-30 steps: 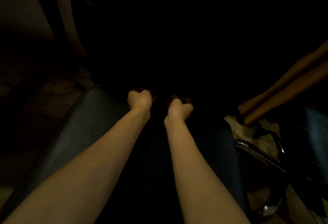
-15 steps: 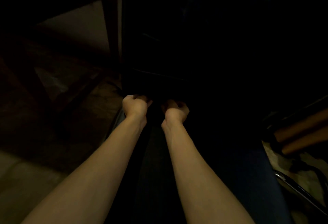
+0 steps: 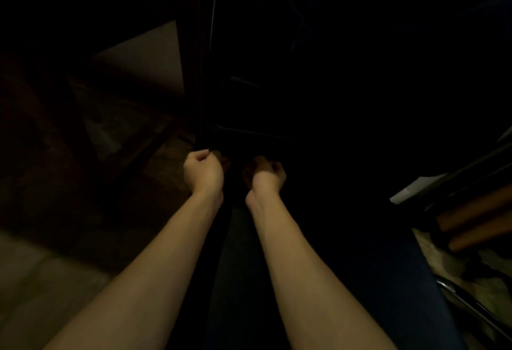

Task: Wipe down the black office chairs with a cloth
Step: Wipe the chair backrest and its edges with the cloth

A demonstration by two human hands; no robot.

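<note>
The scene is very dark. A black office chair [image 3: 277, 86] fills the middle, its backrest standing upright ahead of me and its seat [image 3: 374, 280] running toward me at the lower right. My left hand [image 3: 203, 172] has curled fingers and grips the backrest's lower left edge. My right hand [image 3: 264, 173], a hand's width to its right, is also curled against the backrest's lower edge. The dark hides exactly what its fingers enclose. No cloth can be made out.
A chrome chair frame [image 3: 465, 302] glints at the lower right. Orange-brown bars [image 3: 476, 222] and a pale sheet [image 3: 415, 189] lie right of the chair. Dim floor [image 3: 55, 280] and a pale wall panel [image 3: 149, 61] lie to the left.
My view has swung left, so the chair now sits right of centre and the orange-brown bars have slid toward the right edge. Both hands stay curled side by side at the backrest's foot.
</note>
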